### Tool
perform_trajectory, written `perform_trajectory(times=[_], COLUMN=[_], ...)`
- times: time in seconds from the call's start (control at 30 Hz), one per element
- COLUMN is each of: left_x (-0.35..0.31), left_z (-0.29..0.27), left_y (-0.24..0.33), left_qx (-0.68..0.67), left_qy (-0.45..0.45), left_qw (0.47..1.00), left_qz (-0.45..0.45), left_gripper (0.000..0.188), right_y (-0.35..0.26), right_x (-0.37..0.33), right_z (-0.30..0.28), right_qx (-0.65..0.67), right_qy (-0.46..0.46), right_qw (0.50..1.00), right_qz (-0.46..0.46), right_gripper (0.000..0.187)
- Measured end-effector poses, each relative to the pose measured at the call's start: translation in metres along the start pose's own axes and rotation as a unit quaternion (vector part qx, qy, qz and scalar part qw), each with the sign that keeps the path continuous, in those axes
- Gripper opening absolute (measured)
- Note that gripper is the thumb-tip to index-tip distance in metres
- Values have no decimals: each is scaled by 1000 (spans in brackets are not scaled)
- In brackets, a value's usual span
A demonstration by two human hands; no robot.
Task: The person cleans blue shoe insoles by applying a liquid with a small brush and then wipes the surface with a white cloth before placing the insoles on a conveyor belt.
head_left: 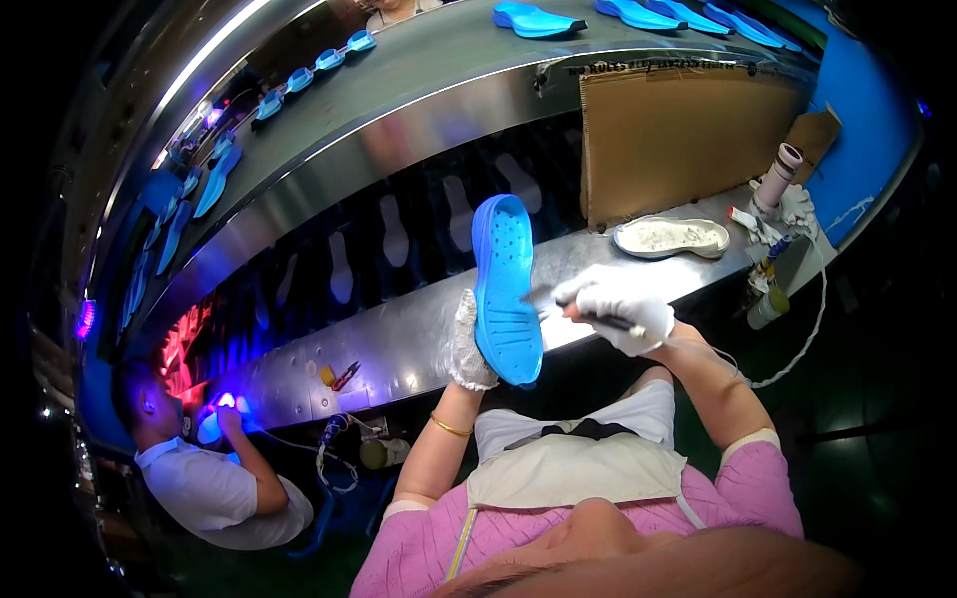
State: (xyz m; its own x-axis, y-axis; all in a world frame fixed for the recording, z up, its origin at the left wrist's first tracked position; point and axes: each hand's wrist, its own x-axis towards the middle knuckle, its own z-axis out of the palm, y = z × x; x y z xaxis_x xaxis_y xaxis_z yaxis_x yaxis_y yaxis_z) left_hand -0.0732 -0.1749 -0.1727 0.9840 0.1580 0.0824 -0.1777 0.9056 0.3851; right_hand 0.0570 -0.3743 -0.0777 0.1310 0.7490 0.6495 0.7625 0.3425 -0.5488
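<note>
In a whitish glove, my left hand (469,344) grips a bright blue shoe sole (505,289) by its left edge. The sole stands nearly upright, its inner face with small holes and grooves turned toward me. My right hand (628,304), also gloved, is closed around a thin brush (618,324) with a dark handle. The brush tip is at the sole's right edge; motion blur and glare hide whether they touch. A thin white hose (823,299) runs from near my right wrist to the right side of the bench.
A shiny metal ledge (399,364) crosses before me. On it lie a pale sole-shaped tray (673,237) with white material and small pliers (346,376). Behind stands a cardboard sheet (688,140). Blue soles (538,20) line a conveyor belt (429,50). A co-worker (219,488) sits at left.
</note>
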Motion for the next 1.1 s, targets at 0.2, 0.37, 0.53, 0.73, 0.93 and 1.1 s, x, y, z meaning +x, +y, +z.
perform_trajectory(times=[0.2,0.37,0.53,0.73,0.93,1.1], left_x=[3,7,18,108,205,214], left_z=[30,-5,56,175,138,131], left_y=[-24,-16,25,114,247,280], left_qx=[77,12,162,213,374,787], left_qy=[26,20,34,-152,105,345], left_qw=[996,999,986,961,874,405], left_qz=[-48,-29,-9,93,291,313], left_gripper=[68,52,69,73,52,47], right_y=[27,10,-8,9,8,15], right_x=[24,8,-13,-40,-46,-54], right_z=[34,54,23,-4,10,-2], right_qx=[-76,-55,131,195,240,91], right_qy=[272,165,203,350,299,264], right_qw=[959,984,965,904,910,942], right_qz=[-9,-24,102,149,162,187], right_gripper=[23,21,19,16,15,18])
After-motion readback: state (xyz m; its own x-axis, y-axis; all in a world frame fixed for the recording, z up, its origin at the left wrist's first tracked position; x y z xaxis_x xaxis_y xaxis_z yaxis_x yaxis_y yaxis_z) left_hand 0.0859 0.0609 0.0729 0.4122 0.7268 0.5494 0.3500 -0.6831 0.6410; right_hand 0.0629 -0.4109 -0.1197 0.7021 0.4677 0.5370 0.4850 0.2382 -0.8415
